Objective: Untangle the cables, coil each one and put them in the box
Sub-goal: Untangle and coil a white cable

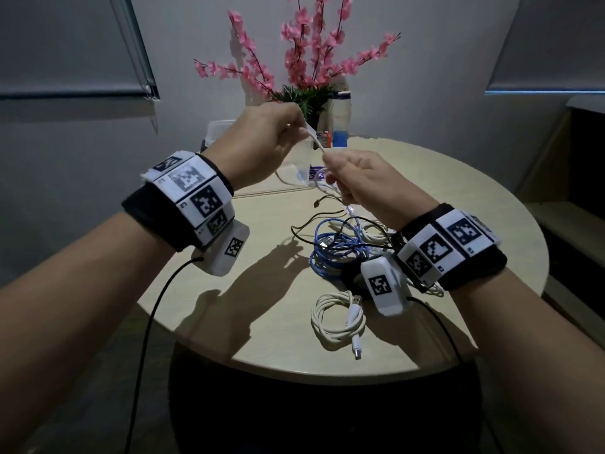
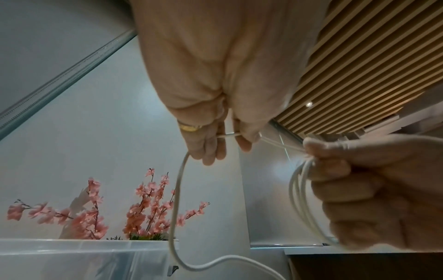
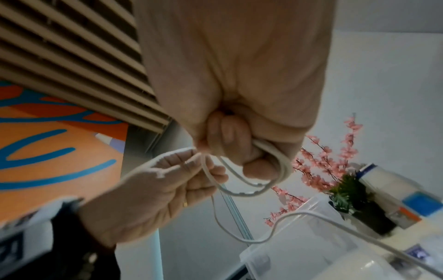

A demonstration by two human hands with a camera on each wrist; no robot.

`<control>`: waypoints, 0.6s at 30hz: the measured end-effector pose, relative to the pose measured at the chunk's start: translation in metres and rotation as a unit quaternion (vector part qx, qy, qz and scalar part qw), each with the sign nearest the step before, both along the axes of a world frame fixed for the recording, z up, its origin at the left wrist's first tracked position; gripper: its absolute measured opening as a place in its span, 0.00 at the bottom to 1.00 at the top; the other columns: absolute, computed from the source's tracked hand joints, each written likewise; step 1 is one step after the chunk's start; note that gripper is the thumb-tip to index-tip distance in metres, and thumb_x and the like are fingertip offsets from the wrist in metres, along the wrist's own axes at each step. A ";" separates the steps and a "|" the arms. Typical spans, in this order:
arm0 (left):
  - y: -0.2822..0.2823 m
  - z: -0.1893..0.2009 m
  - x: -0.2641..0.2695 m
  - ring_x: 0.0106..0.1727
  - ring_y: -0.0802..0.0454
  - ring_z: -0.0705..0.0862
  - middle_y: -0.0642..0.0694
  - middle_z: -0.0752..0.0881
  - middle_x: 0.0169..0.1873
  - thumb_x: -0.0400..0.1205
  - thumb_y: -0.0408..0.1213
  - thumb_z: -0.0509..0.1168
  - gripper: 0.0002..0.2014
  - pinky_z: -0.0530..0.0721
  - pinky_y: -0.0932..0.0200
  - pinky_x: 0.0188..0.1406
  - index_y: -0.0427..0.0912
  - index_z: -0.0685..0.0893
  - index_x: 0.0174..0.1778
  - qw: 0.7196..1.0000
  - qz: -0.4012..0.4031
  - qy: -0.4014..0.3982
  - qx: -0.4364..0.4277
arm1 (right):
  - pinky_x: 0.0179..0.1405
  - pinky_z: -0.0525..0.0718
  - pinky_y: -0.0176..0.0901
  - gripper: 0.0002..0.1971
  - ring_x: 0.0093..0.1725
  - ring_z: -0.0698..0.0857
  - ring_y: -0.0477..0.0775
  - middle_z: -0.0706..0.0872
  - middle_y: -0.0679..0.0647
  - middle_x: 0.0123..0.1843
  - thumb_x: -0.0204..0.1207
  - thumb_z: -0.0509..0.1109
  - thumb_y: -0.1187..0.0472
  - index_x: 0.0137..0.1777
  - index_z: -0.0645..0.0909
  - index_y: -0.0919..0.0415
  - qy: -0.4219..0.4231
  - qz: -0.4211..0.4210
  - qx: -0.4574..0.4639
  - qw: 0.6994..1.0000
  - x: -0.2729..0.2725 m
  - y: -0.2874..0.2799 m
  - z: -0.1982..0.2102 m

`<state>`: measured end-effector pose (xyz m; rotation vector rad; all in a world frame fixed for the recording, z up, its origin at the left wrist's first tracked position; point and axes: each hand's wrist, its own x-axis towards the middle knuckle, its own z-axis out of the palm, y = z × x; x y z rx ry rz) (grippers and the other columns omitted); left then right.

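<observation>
Both hands are raised above the round table (image 1: 248, 322) with a white cable (image 1: 315, 139) stretched between them. My left hand (image 1: 299, 121) pinches the cable's strand (image 2: 178, 189), which hangs down toward the clear plastic box (image 1: 218, 127). My right hand (image 1: 327, 163) grips several coiled loops (image 2: 297, 195) of the same cable in its fist (image 3: 239, 151). Below the hands, a tangle of blue, black and white cables (image 1: 330, 247) lies on the table. A separate coiled white cable (image 1: 337, 317) rests near the front edge.
A pot of pink flowers (image 1: 311, 60) and a white bottle (image 1: 340, 116) stand at the back of the table, right of the box. Black wrist-camera leads hang off the table's front. A window blind (image 1: 65, 44) hangs on the left wall.
</observation>
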<state>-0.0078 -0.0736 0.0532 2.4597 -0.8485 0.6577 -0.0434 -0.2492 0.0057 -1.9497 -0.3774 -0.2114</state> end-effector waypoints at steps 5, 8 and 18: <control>-0.008 -0.008 0.010 0.49 0.49 0.79 0.45 0.83 0.49 0.87 0.41 0.57 0.13 0.75 0.58 0.45 0.42 0.82 0.61 0.999 -0.005 0.048 0.017 | 0.28 0.60 0.41 0.19 0.22 0.64 0.45 0.69 0.44 0.21 0.88 0.52 0.58 0.33 0.67 0.59 0.019 0.056 0.186 0.981 -0.003 -0.006 0.008; -0.014 -0.020 0.015 0.58 0.48 0.82 0.42 0.84 0.59 0.87 0.39 0.57 0.13 0.79 0.53 0.58 0.43 0.78 0.65 0.992 -0.037 0.112 0.039 | 0.26 0.67 0.38 0.16 0.22 0.74 0.47 0.85 0.54 0.30 0.88 0.50 0.58 0.38 0.68 0.59 0.015 0.077 0.285 0.955 -0.002 -0.011 0.013; -0.018 -0.047 0.010 0.57 0.47 0.81 0.46 0.82 0.53 0.86 0.40 0.59 0.07 0.78 0.51 0.60 0.44 0.74 0.56 0.929 -0.094 0.275 0.229 | 0.69 0.79 0.50 0.12 0.67 0.80 0.58 0.80 0.60 0.61 0.88 0.52 0.63 0.45 0.73 0.63 -0.007 0.019 0.425 0.905 0.004 -0.008 0.015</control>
